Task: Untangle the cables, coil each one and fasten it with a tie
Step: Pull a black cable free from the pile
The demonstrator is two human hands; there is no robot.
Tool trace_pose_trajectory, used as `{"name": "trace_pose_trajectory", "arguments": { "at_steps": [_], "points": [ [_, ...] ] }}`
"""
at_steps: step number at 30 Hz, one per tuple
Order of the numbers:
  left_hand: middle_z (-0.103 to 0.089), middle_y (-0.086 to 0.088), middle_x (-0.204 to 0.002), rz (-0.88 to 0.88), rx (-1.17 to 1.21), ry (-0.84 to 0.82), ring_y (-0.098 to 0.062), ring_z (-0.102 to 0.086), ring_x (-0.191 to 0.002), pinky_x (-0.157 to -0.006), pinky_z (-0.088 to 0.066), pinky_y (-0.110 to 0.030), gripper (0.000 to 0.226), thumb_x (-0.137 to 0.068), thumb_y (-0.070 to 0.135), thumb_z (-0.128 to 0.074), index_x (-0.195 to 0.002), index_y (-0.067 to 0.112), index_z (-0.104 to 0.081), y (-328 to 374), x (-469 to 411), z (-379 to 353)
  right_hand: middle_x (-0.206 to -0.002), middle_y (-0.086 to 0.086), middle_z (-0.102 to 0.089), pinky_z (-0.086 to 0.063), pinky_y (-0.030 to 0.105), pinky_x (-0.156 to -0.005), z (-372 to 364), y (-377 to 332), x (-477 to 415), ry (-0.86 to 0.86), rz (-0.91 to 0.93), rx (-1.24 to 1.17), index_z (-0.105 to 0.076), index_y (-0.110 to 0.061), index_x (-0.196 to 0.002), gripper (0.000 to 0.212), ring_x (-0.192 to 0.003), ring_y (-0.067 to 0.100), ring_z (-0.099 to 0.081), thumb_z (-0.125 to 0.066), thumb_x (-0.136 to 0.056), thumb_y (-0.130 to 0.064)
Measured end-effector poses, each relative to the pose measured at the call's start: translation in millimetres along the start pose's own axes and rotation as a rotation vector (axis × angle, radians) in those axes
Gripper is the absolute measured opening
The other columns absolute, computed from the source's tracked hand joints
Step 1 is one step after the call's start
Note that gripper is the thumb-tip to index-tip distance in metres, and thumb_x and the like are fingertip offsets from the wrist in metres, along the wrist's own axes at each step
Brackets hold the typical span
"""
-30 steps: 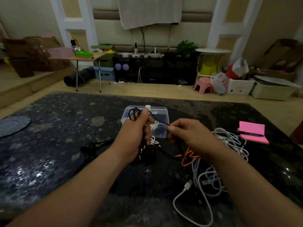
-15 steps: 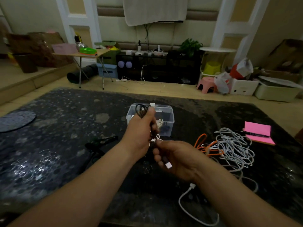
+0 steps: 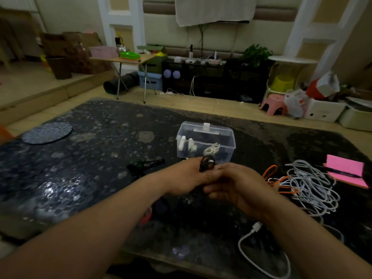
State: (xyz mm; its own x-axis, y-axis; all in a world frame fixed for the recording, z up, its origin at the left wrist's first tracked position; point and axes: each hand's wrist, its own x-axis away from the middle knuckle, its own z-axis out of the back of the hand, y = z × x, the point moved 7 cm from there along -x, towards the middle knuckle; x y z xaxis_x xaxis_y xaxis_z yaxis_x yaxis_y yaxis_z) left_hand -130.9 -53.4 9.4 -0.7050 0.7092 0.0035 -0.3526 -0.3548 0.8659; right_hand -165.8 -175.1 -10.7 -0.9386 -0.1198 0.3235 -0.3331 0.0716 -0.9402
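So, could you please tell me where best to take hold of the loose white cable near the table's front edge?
Pinch just behind its white plug, coming from above: that stiff end lies free on the table, clear of the white tangle.

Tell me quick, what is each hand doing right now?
Left hand: grips the black cable coil.
Right hand: curled against the coil; grip cannot be told.

Pink pad, blk cable, wht cables.

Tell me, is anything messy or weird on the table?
Yes. The white cables lie in a tangled heap at the right of the table, with an orange cable snarled into them. Nothing looks spilled or broken.
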Motion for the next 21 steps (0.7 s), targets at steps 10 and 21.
{"name": "trace_pose_trajectory", "arguments": {
  "at_steps": [10, 21],
  "points": [
    [-0.068, -0.005, -0.107, 0.130, -0.258, 0.213, -0.021, -0.069, -0.094, -0.085, -0.058, -0.053, 0.019, -0.102, 0.025, -0.059, -0.118, 0.020, -0.050, -20.9, 17.2, 24.9, -0.095, -0.009, -0.071, -0.046, 0.007, -0.053, -34.1, -23.7, -6.6, 0.313, 0.409, 0.583, -0.063, -0.027, -0.107, 0.017, -0.075, -0.014, -0.064, -0.059, -0.105, -0.043],
    [-0.074, 0.003, -0.094, 0.151, -0.077, 0.197, -0.008, -0.070, -0.082, -0.075, -0.058, -0.029, 0.007, -0.107, 0.026, -0.060, -0.111, 0.024, -0.066, -40.9, 54.7, 109.6, -0.090, -0.003, -0.069, -0.058, 0.039, -0.072, -96.3, -67.7, -56.1, 0.274, 0.605, 0.694, -0.062, -0.026, -0.100, 0.014, -0.082, 0.014, -0.068, -0.059, -0.106, -0.038]
  ]
}}
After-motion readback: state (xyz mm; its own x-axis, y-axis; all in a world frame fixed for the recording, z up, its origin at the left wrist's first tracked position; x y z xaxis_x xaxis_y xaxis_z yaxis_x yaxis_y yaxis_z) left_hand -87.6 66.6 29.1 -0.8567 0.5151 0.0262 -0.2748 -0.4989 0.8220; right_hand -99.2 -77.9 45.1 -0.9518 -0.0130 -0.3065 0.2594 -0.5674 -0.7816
